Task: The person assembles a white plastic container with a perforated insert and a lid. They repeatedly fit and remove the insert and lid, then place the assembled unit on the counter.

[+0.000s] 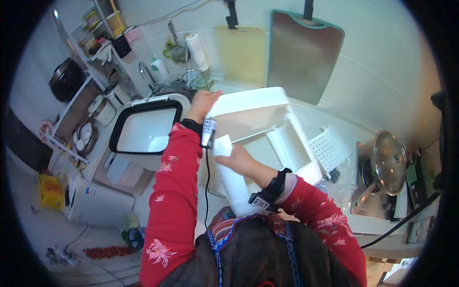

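Left grip (204, 105) on hollow, white, rectangular box (251, 101)

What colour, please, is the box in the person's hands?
The box is white, seen best in the head view.

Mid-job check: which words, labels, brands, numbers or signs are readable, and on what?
Nothing readable to quote.
Left wrist's black-and-white patterned tag: too small.
Right wrist's patterned tag: likewise.
Blue mark on the white boxy container: too small.
Green-and-white plastic bottle: too blurred.
Large white rectangular box: no visible lettering.
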`<state>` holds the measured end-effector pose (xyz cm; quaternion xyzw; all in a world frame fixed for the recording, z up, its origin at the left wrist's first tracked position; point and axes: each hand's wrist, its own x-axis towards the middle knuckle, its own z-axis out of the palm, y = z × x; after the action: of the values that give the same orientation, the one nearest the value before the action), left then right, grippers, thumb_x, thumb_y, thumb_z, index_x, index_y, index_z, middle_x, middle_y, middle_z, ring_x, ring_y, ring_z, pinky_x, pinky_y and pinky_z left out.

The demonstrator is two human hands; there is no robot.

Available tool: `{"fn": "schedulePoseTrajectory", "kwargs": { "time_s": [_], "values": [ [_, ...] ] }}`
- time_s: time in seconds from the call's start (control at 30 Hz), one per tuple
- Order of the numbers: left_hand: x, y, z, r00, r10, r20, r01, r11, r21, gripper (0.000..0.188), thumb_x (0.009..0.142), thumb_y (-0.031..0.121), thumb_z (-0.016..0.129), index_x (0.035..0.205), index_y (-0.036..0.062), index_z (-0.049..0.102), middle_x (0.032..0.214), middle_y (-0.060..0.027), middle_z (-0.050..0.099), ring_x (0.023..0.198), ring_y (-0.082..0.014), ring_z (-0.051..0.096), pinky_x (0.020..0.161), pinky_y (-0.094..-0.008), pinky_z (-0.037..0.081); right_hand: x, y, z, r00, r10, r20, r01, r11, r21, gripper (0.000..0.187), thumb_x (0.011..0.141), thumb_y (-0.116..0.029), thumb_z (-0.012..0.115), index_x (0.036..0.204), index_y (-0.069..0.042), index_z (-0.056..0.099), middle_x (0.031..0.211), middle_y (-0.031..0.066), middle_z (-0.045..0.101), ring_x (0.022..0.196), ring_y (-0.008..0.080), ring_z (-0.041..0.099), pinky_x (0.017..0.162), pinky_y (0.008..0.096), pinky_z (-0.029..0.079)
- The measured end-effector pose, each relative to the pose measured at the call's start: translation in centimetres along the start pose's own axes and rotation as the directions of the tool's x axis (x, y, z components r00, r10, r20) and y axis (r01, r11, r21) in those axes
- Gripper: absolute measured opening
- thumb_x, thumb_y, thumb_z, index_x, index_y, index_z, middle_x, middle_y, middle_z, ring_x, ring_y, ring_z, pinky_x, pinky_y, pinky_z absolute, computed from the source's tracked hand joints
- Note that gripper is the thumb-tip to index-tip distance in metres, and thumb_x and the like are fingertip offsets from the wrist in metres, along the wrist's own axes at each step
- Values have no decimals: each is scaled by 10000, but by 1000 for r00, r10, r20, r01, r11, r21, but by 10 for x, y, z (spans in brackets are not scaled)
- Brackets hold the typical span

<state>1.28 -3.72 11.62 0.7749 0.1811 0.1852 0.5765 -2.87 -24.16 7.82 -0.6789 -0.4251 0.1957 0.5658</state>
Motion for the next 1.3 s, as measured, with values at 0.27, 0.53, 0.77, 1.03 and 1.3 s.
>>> {"fn": "schedulePoseTrajectory", "kwargs": {
  "time_s": [0.27,0.53,0.77,1.03,1.3],
  "values": [
    [22,24,10,984,-14,180,-54,927,371,438,841,376,636,743,-50,673,670,-91,649,557,-140,562,531,-315,452,26,-3,-31,877,331,348,-447,828,340,406,780,-154,677,1132,6,555,1016,113,619,908,211,604,817,341,488],
    [-6,43,-1,928,93,360,-46,990,-136,413,893,395,570,875,-8,658,788,-23,636,671,-87,544,600,-241,436,16,-29,-67,936,196,294,-316,835,451,439,768,-195,695,1125,23,561,996,106,634,873,200,615,780,320,495],
    [-36,71,3,930,358,85,-366,924,107,481,818,467,622,759,-9,660,633,-68,617,546,-147,511,551,-299,428,-5,-60,-117,941,36,337,-195,871,452,446,797,-187,687,1174,11,554,1075,86,622,980,170,585,862,302,470],
    [-47,116,17,457,875,-158,-771,478,421,377,800,279,642,544,39,502,510,-164,462,461,-334,485,435,-379,353,-29,-47,-116,952,-111,286,9,942,336,452,785,-179,711,1174,-7,557,1081,65,619,980,147,565,871,294,449],
    [-63,109,32,111,993,49,-852,70,519,339,828,205,533,534,65,441,520,-116,457,466,-316,468,456,-397,339,-43,-5,-118,964,-60,259,37,995,95,444,791,-192,714,1166,-8,565,1105,58,605,1010,125,534,893,276,426]
  ]
}}
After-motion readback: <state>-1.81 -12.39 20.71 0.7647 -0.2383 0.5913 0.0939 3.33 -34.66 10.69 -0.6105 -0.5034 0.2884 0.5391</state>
